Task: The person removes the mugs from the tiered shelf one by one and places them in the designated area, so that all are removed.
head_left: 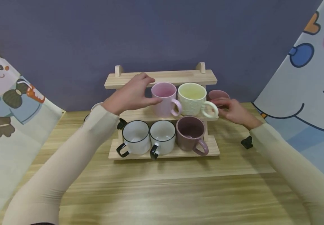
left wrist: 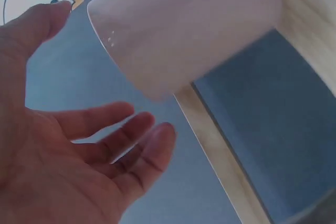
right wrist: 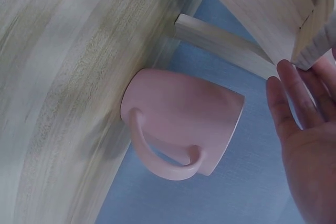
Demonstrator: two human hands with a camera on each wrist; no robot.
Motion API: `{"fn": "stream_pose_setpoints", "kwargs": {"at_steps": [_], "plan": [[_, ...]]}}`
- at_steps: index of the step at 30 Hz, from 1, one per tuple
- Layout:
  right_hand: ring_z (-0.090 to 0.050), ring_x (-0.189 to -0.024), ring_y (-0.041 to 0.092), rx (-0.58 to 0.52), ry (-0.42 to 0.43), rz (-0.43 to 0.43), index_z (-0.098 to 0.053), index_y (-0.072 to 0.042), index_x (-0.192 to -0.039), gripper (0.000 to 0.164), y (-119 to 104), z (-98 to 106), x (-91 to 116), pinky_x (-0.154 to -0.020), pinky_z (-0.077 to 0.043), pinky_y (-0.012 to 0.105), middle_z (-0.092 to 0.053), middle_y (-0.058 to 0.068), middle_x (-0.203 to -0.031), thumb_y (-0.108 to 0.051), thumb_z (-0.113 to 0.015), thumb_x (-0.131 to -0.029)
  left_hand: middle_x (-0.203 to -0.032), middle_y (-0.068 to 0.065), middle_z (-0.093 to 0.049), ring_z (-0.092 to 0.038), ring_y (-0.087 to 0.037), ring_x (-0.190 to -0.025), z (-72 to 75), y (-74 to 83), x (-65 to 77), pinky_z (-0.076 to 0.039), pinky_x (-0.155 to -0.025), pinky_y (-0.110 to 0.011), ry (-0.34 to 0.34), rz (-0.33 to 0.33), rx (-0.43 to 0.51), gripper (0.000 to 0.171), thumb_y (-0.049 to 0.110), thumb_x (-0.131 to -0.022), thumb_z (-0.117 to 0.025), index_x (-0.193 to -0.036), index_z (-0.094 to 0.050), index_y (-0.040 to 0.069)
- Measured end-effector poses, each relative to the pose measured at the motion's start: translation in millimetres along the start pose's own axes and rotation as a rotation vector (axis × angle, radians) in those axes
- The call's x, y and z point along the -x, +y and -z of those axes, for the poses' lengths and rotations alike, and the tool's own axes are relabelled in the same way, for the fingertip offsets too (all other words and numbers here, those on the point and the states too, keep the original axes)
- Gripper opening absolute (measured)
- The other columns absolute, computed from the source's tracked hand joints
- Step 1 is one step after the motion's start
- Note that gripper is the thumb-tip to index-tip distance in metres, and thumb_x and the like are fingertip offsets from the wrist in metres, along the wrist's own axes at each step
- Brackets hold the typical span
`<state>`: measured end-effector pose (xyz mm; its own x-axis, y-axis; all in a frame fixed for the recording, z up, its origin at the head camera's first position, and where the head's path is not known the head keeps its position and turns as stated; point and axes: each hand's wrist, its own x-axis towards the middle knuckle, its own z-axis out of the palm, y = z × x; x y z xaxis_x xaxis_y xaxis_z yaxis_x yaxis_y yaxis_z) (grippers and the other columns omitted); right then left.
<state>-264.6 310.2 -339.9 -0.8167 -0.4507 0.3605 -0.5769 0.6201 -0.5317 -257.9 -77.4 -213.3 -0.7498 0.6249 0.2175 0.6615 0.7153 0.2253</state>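
Note:
My left hand (head_left: 134, 93) is spread beside a lilac mug (head_left: 164, 104) on the middle tier of a wooden shelf rack. In the left wrist view, a gap shows between that hand's fingers and the mug. A pale yellow mug (head_left: 191, 106) stands just right of the lilac one. My right hand (head_left: 232, 112) is at the rack's right end, with extended fingertips right at a board's edge in the right wrist view. Beside it a pink mug (right wrist: 184, 111) stands on the table, handle outward; the hand partly covers it in the head view.
On the bottom tier (head_left: 167, 154) stand two black-rimmed white mugs, one a white mug (head_left: 139, 145) at left, and a mauve mug (head_left: 188, 142). Behind my left forearm, another white mug (head_left: 95, 106) partly shows. The top board (head_left: 162, 76) runs along the dark backdrop.

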Motion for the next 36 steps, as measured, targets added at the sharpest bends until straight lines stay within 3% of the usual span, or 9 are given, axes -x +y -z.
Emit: {"fn": "stream_pose_setpoints", "kwargs": {"at_steps": [5,10,13,16,19,22,27,31,36], "plan": [[-0.056,-0.106,0.027,-0.027,-0.019,0.003,-0.063,0.004,-0.117,0.030,-19.3,-1.7,-5.5,-0.085,-0.048,0.047,-0.062,0.016,-0.117,0.007,-0.061,-0.087,-0.119,-0.020,-0.051,-0.047,-0.029,-0.108,-1.2,14.1,-23.9,-0.042,-0.090,-0.040,-0.082,0.048,-0.062,0.072,0.054,-0.082,-0.064,-0.120,-0.056,-0.007],[-0.056,-0.105,0.038,-0.047,-0.030,0.006,-0.061,0.011,-0.114,0.028,-45.3,1.5,-8.9,-0.086,-0.046,0.052,-0.060,0.024,-0.115,0.010,-0.060,-0.086,-0.088,-0.011,-0.053,-0.043,-0.025,-0.093,-2.0,24.0,-30.1,-0.040,-0.075,-0.034,-0.099,0.122,-0.091,0.046,0.048,-0.080,-0.064,-0.086,-0.060,0.003],[-0.056,-0.106,0.037,-0.051,-0.043,-0.004,-0.061,0.011,-0.114,0.028,-50.8,1.4,-11.0,-0.086,-0.047,0.048,-0.060,0.024,-0.117,0.009,-0.060,-0.086,-0.069,-0.005,-0.048,-0.044,-0.022,-0.078,-2.0,22.5,-29.3,-0.039,-0.064,-0.032,-0.073,0.149,-0.061,0.037,0.041,-0.075,-0.065,-0.068,-0.054,0.007],[-0.057,-0.105,0.035,-0.069,-0.054,-0.004,-0.062,0.009,-0.115,0.028,-51.9,0.9,-12.6,-0.084,-0.049,0.035,-0.060,0.022,-0.118,0.008,-0.060,-0.087,-0.067,-0.004,-0.047,-0.044,-0.021,-0.071,3.8,16.9,-24.1,-0.038,-0.058,-0.031,-0.034,0.182,-0.019,0.036,0.040,-0.071,-0.066,-0.067,-0.053,0.006],[-0.057,-0.103,0.031,-0.078,-0.055,0.005,-0.062,0.008,-0.116,0.028,-50.4,1.0,-12.9,-0.081,-0.047,0.021,-0.060,0.020,-0.117,0.008,-0.059,-0.088,-0.079,-0.006,-0.052,-0.045,-0.022,-0.078,17.8,11.0,-13.3,-0.042,-0.059,-0.033,-0.008,0.229,0.014,0.039,0.040,-0.071,-0.067,-0.080,-0.058,0.003],[-0.058,-0.101,0.027,-0.058,-0.040,0.013,-0.063,0.008,-0.115,0.028,-48.8,2.3,-11.6,-0.080,-0.047,0.019,-0.061,0.019,-0.116,0.008,-0.059,-0.087,-0.094,-0.008,-0.055,-0.047,-0.023,-0.088,33.0,5.2,1.9,-0.047,-0.063,-0.035,0.013,0.277,0.046,0.047,0.040,-0.072,-0.068,-0.098,-0.061,0.001],[-0.058,-0.102,0.019,-0.003,-0.025,0.013,-0.064,0.007,-0.113,0.028,-47.0,5.6,-6.9,-0.084,-0.049,0.038,-0.063,0.019,-0.114,0.010,-0.060,-0.085,-0.113,-0.013,-0.052,-0.045,-0.026,-0.099,50.5,-5.8,31.3,-0.047,-0.072,-0.039,0.047,0.344,0.081,0.063,0.042,-0.074,-0.070,-0.118,-0.059,-0.001],[-0.055,-0.103,0.006,0.001,-0.020,0.018,-0.064,0.008,-0.112,0.028,-45.0,7.3,-3.5,-0.085,-0.048,0.039,-0.063,0.019,-0.114,0.011,-0.059,-0.085,-0.118,-0.014,-0.049,-0.040,-0.030,-0.105,63.2,-15.5,57.7,-0.043,-0.078,-0.044,0.070,0.366,0.061,0.065,0.043,-0.076,-0.069,-0.121,-0.057,-0.002],[-0.051,-0.101,-0.003,-0.019,-0.011,0.023,-0.064,0.009,-0.111,0.027,-41.5,9.3,0.1,-0.084,-0.048,0.030,-0.063,0.020,-0.113,0.012,-0.059,-0.085,-0.113,-0.019,-0.052,-0.041,-0.034,-0.102,71.3,-31.4,100.4,-0.041,-0.071,-0.046,0.091,0.348,-0.079,0.065,0.043,-0.076,-0.070,-0.117,-0.059,-0.006]]}}
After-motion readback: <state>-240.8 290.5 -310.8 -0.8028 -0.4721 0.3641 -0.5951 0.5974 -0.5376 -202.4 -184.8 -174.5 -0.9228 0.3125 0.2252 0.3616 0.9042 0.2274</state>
